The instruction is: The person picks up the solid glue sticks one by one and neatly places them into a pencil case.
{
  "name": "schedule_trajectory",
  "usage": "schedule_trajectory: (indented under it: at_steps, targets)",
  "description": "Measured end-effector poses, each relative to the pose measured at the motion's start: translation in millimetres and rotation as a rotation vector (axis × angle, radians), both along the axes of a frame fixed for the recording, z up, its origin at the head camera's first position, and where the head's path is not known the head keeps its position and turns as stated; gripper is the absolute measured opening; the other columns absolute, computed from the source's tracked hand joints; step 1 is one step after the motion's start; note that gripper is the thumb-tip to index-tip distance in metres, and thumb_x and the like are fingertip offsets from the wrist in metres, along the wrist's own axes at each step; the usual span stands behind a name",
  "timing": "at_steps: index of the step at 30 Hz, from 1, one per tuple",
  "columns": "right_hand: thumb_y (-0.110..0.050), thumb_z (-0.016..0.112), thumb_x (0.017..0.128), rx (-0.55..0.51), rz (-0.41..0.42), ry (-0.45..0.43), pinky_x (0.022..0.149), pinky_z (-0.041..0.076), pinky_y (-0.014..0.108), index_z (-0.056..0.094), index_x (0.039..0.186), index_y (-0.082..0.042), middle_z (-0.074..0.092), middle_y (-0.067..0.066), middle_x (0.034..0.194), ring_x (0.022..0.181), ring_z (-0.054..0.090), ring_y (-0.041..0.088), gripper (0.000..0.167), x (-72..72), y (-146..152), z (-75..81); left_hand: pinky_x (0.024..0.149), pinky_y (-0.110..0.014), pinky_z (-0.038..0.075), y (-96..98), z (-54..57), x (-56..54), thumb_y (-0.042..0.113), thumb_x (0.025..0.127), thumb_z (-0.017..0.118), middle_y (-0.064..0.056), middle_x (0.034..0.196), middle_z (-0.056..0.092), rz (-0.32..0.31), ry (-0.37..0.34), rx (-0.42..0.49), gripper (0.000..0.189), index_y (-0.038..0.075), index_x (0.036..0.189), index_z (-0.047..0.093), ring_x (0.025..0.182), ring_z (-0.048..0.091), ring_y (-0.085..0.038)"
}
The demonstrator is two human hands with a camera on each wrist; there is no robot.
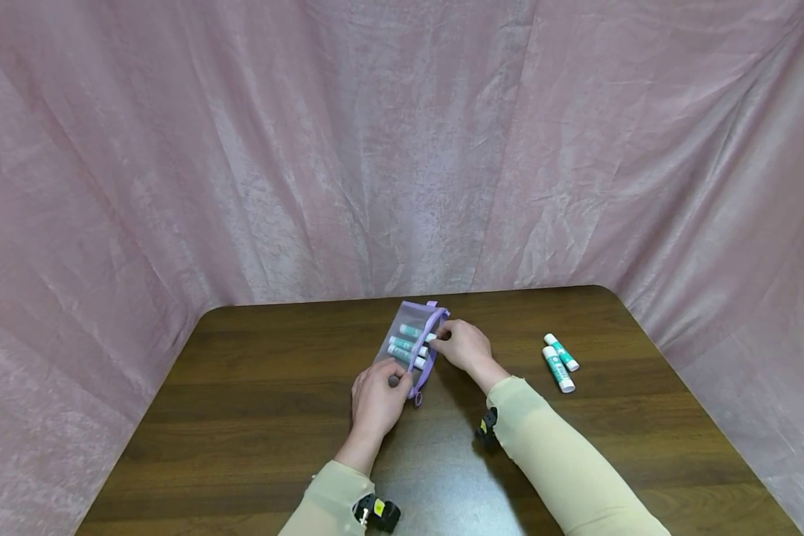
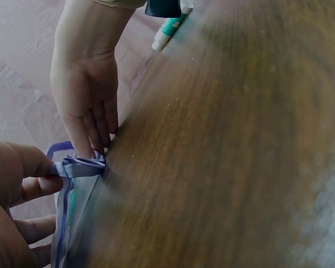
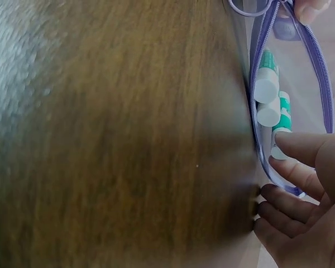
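Observation:
A see-through pouch (image 1: 412,311) with a purple zipper edge lies slanted on the table, its mouth facing right. My left hand (image 1: 378,398) pinches the near end of the zipper edge between thumb and finger, beside a purple ring (image 1: 418,400). With thumb and index finger, my right hand (image 1: 467,346) pinches the white end of a green-and-white glue stick (image 3: 285,106), which reaches mostly inside the pouch. Two more glue sticks, one upper (image 1: 407,345) and one lower (image 1: 405,357), lie inside, white ends toward the opening. In the right wrist view the zipper edges stand apart.
Two loose glue sticks, a farther one (image 1: 562,353) and a nearer one (image 1: 559,370), lie side by side to the right of my right hand. The brown wooden table (image 1: 254,417) has a pink curtain (image 1: 375,149) hanging behind it.

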State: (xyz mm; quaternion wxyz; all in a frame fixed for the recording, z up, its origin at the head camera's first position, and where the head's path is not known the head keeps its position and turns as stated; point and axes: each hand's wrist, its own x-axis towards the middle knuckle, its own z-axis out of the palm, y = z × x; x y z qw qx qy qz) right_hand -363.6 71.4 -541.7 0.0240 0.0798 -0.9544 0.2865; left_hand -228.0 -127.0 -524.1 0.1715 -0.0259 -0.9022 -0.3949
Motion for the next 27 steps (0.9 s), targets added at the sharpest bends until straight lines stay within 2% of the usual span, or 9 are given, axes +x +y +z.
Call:
schedule_trajectory:
  at_steps: [2, 3, 4, 8, 14, 17, 20, 23, 27]
  targets:
    - [-0.041, 0.084, 0.095, 0.0, 0.0, 0.011, 0.084, 0.055, 0.049, 0.08, 0.101, -0.021, 0.078, 0.002, 0.108, 0.097, 0.07, 0.027, 0.022, 11.5, -3.0, 14.1, 0.106, -0.061, 0.046, -0.1, 0.6, 0.0, 0.017, 0.093, 0.078, -0.004, 0.12, 0.079, -0.001, 0.001, -0.002, 0.021, 0.022, 0.073, 0.07, 0.116, 0.072, -0.037]
    - [-0.043, 0.084, 0.094, 0.007, 0.001, 0.027, 0.082, 0.054, 0.048, 0.08, 0.1, -0.022, 0.077, 0.002, 0.107, 0.095, 0.07, 0.027, 0.023, 4.1, -1.4, 5.1, 0.106, -0.061, 0.047, -0.2, 0.8, 0.1, 0.017, 0.093, 0.078, -0.003, 0.118, 0.079, -0.001, 0.002, -0.003, 0.022, 0.022, 0.073, 0.07, 0.115, 0.072, -0.036]
    - [-0.043, 0.084, 0.095, 0.0, 0.0, 0.012, 0.084, 0.054, 0.049, 0.08, 0.102, -0.021, 0.078, 0.003, 0.109, 0.097, 0.07, 0.028, 0.024, 4.5, -1.6, 6.4, 0.106, -0.06, 0.047, -0.2, 1.3, 0.2, 0.017, 0.093, 0.078, -0.003, 0.117, 0.079, -0.001, 0.002, -0.005, 0.022, 0.022, 0.073, 0.07, 0.114, 0.072, -0.036]
    - [-0.043, 0.085, 0.094, 0.012, -0.014, 0.02, 0.081, 0.054, 0.049, 0.08, 0.099, -0.022, 0.077, 0.002, 0.105, 0.093, 0.069, 0.028, 0.023, -9.1, 0.0, -9.8, 0.105, -0.06, 0.047, -0.3, 2.5, 0.0, 0.017, 0.093, 0.078, -0.001, 0.115, 0.079, -0.002, 0.001, -0.007, 0.022, 0.022, 0.073, 0.069, 0.113, 0.072, -0.035]
    - [-0.034, 0.084, 0.095, 0.003, -0.035, -0.006, 0.084, 0.055, 0.049, 0.081, 0.096, -0.02, 0.077, 0.003, 0.107, 0.097, 0.071, 0.028, 0.015, 20.5, -8.5, 28.5, 0.105, -0.059, 0.047, 0.2, 2.2, -1.3, 0.018, 0.093, 0.079, 0.001, 0.111, 0.079, 0.0, -0.004, -0.016, 0.023, 0.023, 0.073, 0.068, 0.11, 0.072, -0.034]
    - [-0.032, 0.083, 0.097, -0.002, -0.047, -0.035, 0.088, 0.056, 0.05, 0.082, 0.099, -0.018, 0.077, 0.004, 0.111, 0.102, 0.072, 0.029, 0.014, 27.9, -11.3, 37.9, 0.105, -0.059, 0.047, 0.3, 1.9, -1.5, 0.018, 0.093, 0.079, 0.001, 0.111, 0.079, 0.0, -0.005, -0.014, 0.023, 0.023, 0.073, 0.068, 0.11, 0.072, -0.034]
    - [-0.037, 0.085, 0.095, 0.005, -0.039, -0.012, 0.083, 0.056, 0.05, 0.082, 0.097, -0.021, 0.078, 0.002, 0.107, 0.097, 0.072, 0.028, 0.017, 16.6, -9.5, 22.6, 0.105, -0.059, 0.047, 0.5, 1.8, -1.2, 0.018, 0.093, 0.078, 0.0, 0.113, 0.079, 0.001, -0.005, -0.013, 0.023, 0.023, 0.073, 0.068, 0.111, 0.072, -0.034]
    - [-0.042, 0.086, 0.092, 0.021, -0.031, 0.049, 0.073, 0.054, 0.048, 0.082, 0.094, -0.024, 0.078, 0.0, 0.102, 0.089, 0.07, 0.027, 0.019, -6.9, -4.1, -11.3, 0.105, -0.059, 0.047, 0.4, 1.8, -0.7, 0.017, 0.093, 0.078, 0.0, 0.112, 0.079, 0.001, -0.006, -0.01, 0.023, 0.023, 0.073, 0.068, 0.111, 0.072, -0.035]
    - [-0.043, 0.086, 0.092, 0.03, -0.039, 0.053, 0.072, 0.053, 0.047, 0.082, 0.095, -0.025, 0.077, 0.0, 0.106, 0.091, 0.07, 0.027, 0.019, -12.7, -3.2, -20.0, 0.104, -0.059, 0.047, 0.3, 1.1, 0.0, 0.017, 0.092, 0.078, 0.001, 0.112, 0.079, 0.003, -0.002, -0.012, 0.023, 0.023, 0.072, 0.068, 0.11, 0.072, -0.035]
